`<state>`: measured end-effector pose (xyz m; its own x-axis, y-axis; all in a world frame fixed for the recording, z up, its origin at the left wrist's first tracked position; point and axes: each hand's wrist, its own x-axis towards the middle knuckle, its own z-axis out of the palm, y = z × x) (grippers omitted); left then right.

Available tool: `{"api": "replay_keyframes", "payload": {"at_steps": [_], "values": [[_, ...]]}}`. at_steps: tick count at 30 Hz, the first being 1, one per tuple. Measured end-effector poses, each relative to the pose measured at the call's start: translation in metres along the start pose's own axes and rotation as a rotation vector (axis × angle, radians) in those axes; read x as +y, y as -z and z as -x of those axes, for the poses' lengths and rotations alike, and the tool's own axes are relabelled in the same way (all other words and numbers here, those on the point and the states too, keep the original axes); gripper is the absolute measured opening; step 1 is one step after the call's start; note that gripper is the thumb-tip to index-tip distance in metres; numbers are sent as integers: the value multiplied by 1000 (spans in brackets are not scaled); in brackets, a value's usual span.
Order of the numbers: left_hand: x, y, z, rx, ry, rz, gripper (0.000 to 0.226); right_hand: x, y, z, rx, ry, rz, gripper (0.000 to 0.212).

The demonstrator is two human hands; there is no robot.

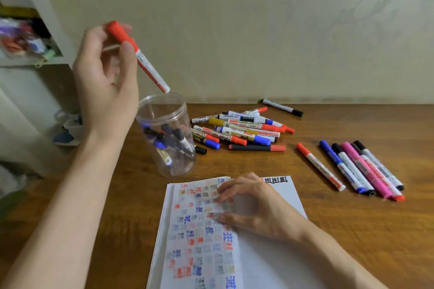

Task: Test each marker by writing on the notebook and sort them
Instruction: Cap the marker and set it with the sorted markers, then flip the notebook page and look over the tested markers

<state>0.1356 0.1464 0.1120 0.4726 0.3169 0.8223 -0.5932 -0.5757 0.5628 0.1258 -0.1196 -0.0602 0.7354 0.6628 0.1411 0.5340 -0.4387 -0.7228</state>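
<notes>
From the head view we see the left grip raised above the counter, thumb and fingers pinching a red marker near its capped end. The marker slants down and to the right of this grip, with its lower tip just over the open mouth of a clear jar. The jar stands directly below the left grip and holds several capped markers, blue and black among them. The right grip holds nothing. Its fingers are loosely bent, and the fingertips rest on the open notebook, whose left page under this grip is covered in red, blue and grey test marks. Beyond the right grip, and to the right of the jar, lies a loose pile of markers, with a single black marker farther back beside the wall. To the right of the right grip, a row of markers lies side by side on the counter, red, blue, black and pink.
</notes>
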Motion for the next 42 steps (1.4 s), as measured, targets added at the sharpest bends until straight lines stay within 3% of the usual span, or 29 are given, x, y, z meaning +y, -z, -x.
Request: {"api": "replay_keyframes", "payload": {"at_steps": [9,13,17,23,26,29,32,34,40,42], "values": [[-29,-3,25,-234,151,-172,44,0,1,0,-17,-8,2,33],[-35,-6,32,-285,171,-238,32,1,2,0,-20,-15,2,33],[-37,-7,37,-377,119,-491,12,2,1,0,-19,-12,4,32],[-34,-8,39,-465,126,-634,39,3,1,-1,-19,-15,6,32],[-29,-12,45,-349,119,-510,26,3,1,0,-18,-17,4,32],[-18,-21,65,-125,-73,-391,20,3,2,0,-13,-12,-6,32],[-6,-41,95,-93,-198,-295,17,4,4,0,30,-2,-20,29],[-3,-60,113,-191,-125,-221,18,5,5,0,67,2,-13,29],[-3,-119,158,-355,403,-17,31,14,5,-3,164,-5,63,29],[-7,-126,172,-384,428,-49,34,18,8,-3,218,-37,115,26]]}}
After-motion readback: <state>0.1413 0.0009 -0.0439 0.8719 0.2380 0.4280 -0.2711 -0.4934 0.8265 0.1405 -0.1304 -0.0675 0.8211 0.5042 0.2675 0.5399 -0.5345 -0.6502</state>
